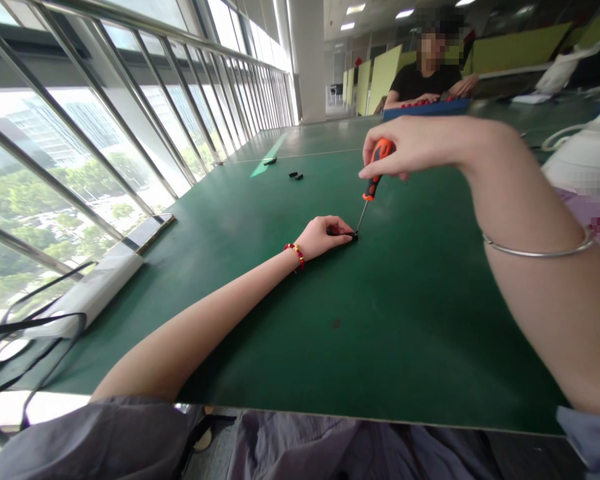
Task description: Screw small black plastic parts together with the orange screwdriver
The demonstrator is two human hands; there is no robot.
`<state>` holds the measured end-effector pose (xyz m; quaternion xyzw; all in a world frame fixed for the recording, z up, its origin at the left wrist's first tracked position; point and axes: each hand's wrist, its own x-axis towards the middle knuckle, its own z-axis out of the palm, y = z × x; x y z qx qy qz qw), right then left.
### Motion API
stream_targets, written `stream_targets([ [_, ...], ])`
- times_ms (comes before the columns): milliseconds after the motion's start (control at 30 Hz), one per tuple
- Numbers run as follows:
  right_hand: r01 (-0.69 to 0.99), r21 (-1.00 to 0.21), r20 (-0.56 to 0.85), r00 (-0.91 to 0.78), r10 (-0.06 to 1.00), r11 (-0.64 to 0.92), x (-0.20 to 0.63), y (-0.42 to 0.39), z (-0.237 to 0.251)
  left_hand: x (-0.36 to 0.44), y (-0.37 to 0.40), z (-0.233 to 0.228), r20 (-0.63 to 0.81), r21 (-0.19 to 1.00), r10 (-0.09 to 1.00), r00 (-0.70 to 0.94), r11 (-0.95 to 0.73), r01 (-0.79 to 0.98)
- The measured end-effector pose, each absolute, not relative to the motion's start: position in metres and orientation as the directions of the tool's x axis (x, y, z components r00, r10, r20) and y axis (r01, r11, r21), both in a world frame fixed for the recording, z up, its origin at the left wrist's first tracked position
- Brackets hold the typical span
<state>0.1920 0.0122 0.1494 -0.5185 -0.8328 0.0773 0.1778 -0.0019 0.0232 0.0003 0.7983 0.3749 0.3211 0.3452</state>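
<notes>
Office with yellow-green partitions (383,79)

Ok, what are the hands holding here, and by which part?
The right hand holds a screwdriver by its orange-and-black handle. The left hand grips a small black piece; it is partly hidden, so the exact spot cannot be told.

Smooth, faintly glossy tabletop (290,333); metal screwdriver shaft (363,215); plastic-looking handle (373,186)

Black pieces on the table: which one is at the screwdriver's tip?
The black piece held by the left hand; the others lie untouched, farther off.
</notes>
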Motion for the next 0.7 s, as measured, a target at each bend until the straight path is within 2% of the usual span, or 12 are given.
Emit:
stream_targets([
  [100,0.884,-0.302,0.137,-0.329,0.934,0.356,0.197,0.006,0.150,-0.001,0.024,0.000,0.251,0.793,0.822,0.512,-0.478,0.379],
  [267,0.858,-0.295,0.204,-0.373,0.905,0.420,0.199,0.004,0.149,-0.001,0.024,-0.001,0.264,0.792,0.818,0.512,-0.487,0.370],
  [433,0.889,-0.308,0.163,-0.302,0.939,0.339,0.193,0.004,0.146,-0.002,0.024,-0.001,0.264,0.791,0.814,0.518,-0.490,0.366],
  [600,0.875,-0.266,0.208,-0.358,0.911,0.404,0.193,0.000,0.147,-0.002,0.025,-0.001,0.269,0.791,0.809,0.523,-0.495,0.359],
  [700,0.901,-0.230,0.163,-0.337,0.928,0.367,0.190,-0.005,0.150,-0.001,0.026,-0.002,0.258,0.796,0.812,0.523,-0.486,0.361],
])
